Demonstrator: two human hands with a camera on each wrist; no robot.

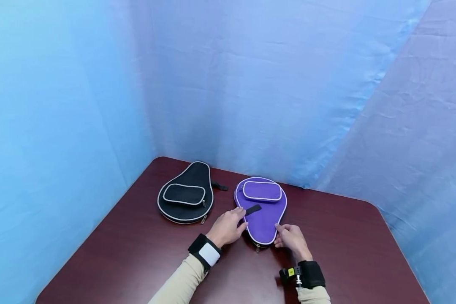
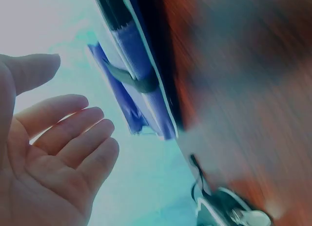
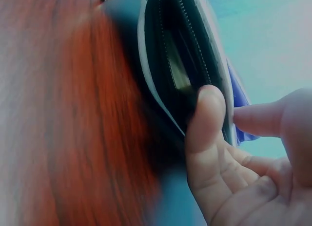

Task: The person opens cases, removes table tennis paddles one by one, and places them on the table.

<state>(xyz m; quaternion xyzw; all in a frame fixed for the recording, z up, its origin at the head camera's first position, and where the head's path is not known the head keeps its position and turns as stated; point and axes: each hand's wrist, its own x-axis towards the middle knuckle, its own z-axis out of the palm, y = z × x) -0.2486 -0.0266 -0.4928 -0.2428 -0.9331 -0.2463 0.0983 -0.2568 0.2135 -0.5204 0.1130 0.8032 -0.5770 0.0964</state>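
A purple paddle-shaped zip case (image 1: 264, 219) lies on the dark red table (image 1: 137, 253), with a small front pocket (image 1: 262, 191) and a black strap (image 1: 253, 209) on top. My left hand (image 1: 240, 217) hovers at the case's left edge beside the strap. In the left wrist view the left hand (image 2: 63, 138) has relaxed, empty fingers beside the purple case (image 2: 141, 75). My right hand (image 1: 283, 234) is at the narrow near end. In the right wrist view the right hand (image 3: 229, 119) pinches the purple case's (image 3: 214, 50) unzipped edge, with the thumb at the dark opening and the forefinger on the outside.
A black case (image 1: 186, 196) of the same shape, piped in white, lies to the left of the purple one. Blue cloth walls (image 1: 251, 84) close in the table at the back and on both sides. The table's far edge runs just behind the cases.
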